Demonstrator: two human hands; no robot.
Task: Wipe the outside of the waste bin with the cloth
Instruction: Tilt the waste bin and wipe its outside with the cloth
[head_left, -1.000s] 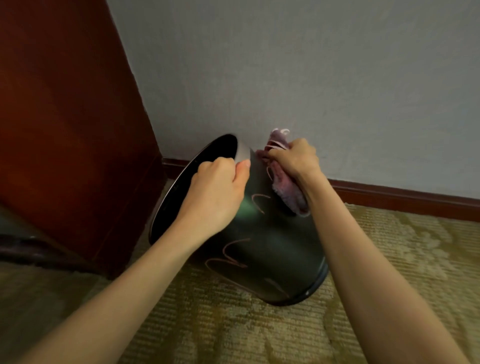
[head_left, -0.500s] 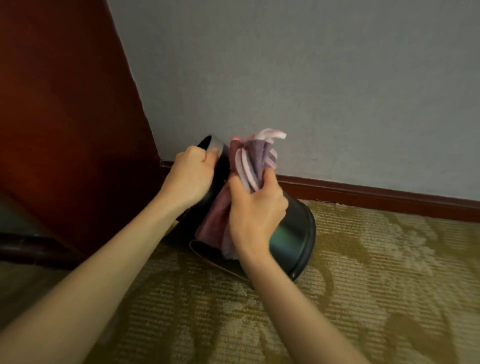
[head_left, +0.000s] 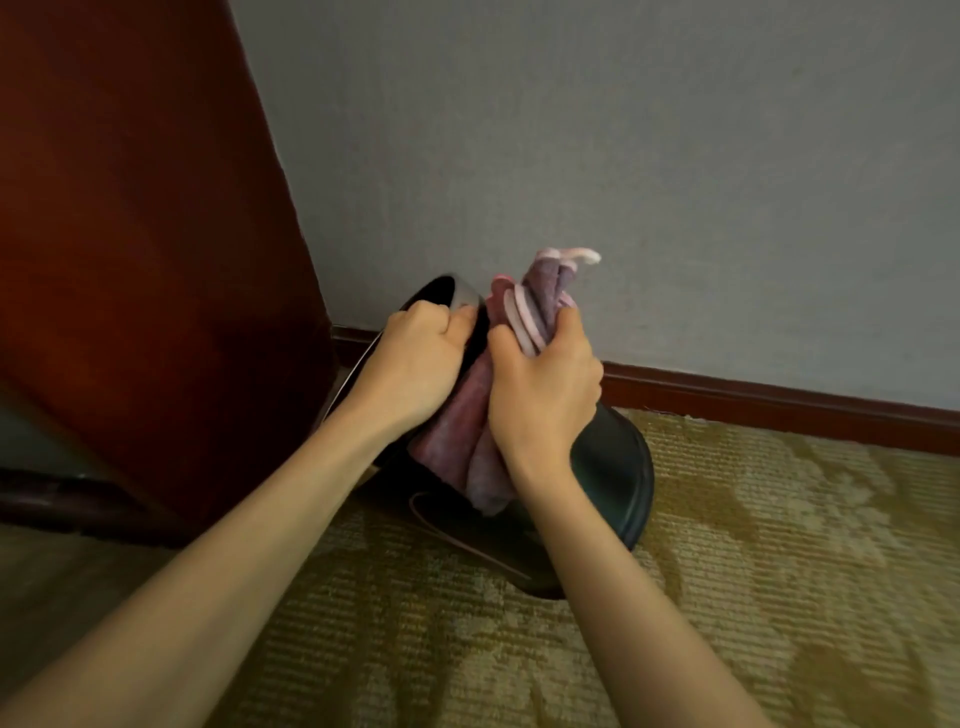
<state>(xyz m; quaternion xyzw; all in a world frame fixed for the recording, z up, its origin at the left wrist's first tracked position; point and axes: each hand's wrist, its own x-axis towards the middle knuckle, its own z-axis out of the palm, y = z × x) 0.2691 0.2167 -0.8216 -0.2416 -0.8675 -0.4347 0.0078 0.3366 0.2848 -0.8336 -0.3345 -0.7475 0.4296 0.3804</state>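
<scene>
The waste bin lies tipped on the carpet in the corner, between the dark wooden panel and the grey wall. Its mouth points up and to the left and its base faces right.

A second ago the bin showed its broad near side, and the right hand worked the cloth on the far side, up by the rim. Now the bin is rolled further over and the right hand has come round to the near side. That hand is closed tight round the bunched purple cloth, with the loose end sticking up above the knuckles and the rest hanging down against the bin's side.

The left hand is curled over the rim and holds the bin steady at its tilt. In the last half second little has shifted.

This suggests a fresh part of the outside is being wiped. The hands cover the contact, so it is probably pressed on but I cannot be sure.
</scene>
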